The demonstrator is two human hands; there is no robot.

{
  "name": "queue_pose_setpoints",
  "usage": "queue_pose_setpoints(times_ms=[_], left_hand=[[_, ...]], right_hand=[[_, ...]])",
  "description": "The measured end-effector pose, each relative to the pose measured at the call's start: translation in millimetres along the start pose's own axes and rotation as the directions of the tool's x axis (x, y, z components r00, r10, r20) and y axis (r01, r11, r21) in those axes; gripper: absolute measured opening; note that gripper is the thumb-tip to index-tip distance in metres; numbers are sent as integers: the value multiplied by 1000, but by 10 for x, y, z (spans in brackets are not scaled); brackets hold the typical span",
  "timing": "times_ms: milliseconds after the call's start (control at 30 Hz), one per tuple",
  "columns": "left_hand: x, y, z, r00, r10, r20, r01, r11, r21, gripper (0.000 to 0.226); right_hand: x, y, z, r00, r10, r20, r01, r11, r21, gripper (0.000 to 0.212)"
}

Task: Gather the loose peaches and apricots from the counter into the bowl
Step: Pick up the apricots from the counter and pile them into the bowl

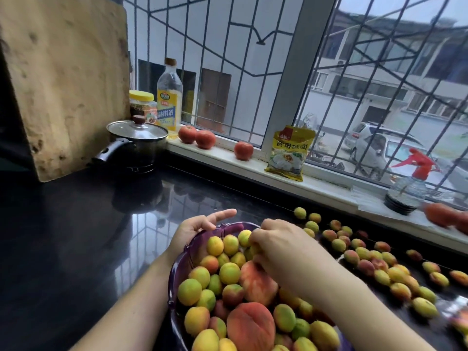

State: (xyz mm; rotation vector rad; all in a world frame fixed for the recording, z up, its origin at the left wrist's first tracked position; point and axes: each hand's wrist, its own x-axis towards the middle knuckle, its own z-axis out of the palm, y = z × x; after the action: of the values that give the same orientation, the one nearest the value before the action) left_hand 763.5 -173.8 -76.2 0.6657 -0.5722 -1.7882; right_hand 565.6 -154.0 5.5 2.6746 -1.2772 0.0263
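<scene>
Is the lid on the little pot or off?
On. The glass lid sits flat on the pot, knob up.

Purple bowl (188, 252) holds yellow-green apricots (229, 273) blushed red and orange-red peaches (250, 325). Glossy black tabletop (76, 236). Red tomatoes (205, 139), yellow packet (290, 153), red-topped spray bottle (410, 183).

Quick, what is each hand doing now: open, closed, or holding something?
Left hand: grips the rim of the purple bowl, forefinger pointing out.
Right hand: over the bowl, fingers curled on small apricots.
</scene>
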Motion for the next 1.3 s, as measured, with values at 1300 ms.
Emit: queue_pose_setpoints(times_ms=[1300], left_hand=[[52, -23, -65, 997, 44, 68, -46, 998, 31, 62]], right_hand=[[83, 1259, 1244, 755, 612, -235, -409, 720, 561, 34]])
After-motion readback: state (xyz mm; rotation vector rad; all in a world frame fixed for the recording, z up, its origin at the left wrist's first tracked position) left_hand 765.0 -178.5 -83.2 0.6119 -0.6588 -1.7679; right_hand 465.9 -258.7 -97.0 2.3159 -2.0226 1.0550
